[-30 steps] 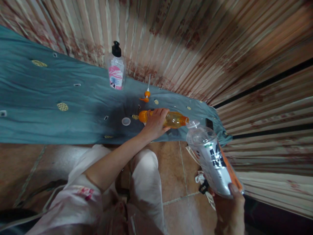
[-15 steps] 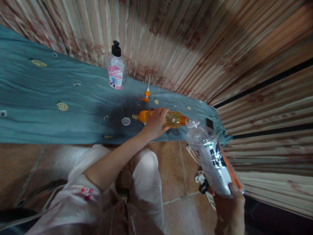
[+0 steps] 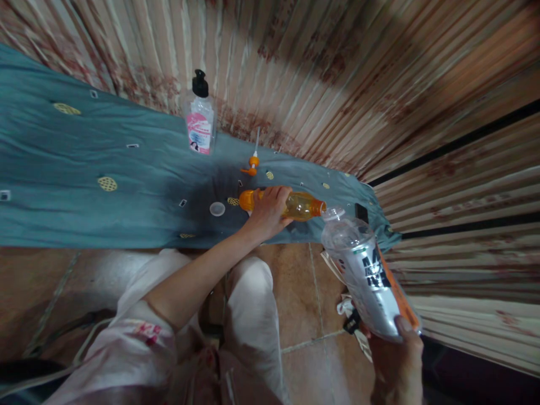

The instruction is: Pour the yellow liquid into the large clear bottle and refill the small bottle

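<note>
Right hand (image 3: 396, 351): closed around the bottom of a refill pouch (image 3: 366, 275), spout tipped up toward the orange bottle's mouth.
Left hand (image 3: 266, 212): wrapped round the orange bottle (image 3: 297, 206), held sideways above the cloth's (image 3: 84, 169) edge.
Spout and mouth: just touching, barely lined up.
Risk: slight wobble, liquid onto cloth or floor tiles (image 3: 304, 304).
Beyond: clear cap (image 3: 217, 209), loose pump (image 3: 252, 163), pump bottle (image 3: 200, 121) upright.

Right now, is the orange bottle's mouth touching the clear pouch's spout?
Cannot tell. In the head view the orange bottle meets the clear pouch at its spout, but no contact or gap shows plainly.
</note>
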A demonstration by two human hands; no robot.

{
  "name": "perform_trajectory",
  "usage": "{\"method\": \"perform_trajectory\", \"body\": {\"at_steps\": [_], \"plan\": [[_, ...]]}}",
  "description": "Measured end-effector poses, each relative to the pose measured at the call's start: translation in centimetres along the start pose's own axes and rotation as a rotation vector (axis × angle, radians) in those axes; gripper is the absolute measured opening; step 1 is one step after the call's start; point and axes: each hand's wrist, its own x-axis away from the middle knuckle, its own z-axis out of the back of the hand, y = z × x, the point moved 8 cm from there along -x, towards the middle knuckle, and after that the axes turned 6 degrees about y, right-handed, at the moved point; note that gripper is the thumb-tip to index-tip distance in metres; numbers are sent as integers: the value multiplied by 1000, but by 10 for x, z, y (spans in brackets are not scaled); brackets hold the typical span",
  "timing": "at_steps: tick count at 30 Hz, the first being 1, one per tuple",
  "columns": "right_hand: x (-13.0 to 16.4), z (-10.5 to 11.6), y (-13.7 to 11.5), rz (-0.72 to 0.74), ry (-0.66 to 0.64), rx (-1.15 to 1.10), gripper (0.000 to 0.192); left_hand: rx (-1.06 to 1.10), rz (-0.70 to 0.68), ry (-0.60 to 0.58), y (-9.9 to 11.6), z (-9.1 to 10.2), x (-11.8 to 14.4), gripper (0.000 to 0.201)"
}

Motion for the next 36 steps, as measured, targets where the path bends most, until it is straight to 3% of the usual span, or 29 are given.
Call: {"method": "perform_trajectory", "body": {"at_steps": [4,11,21,26,36], "plan": [[7,-5,-5,39,-17,32,66,6,-6,4,0,0,0,66],[-1,8,6,3,-3,49,67,-6,-24,24,-1,-1,1,64],[4,1,-2,46,-4,54,67,8,-40,27,0,0,1,63],[-7,11,4,8,26,29,67,2,-25,12,0,0,0,65],[0,7,4,-8,23,19,65,6,-34,22,1,1,1,62]]}}
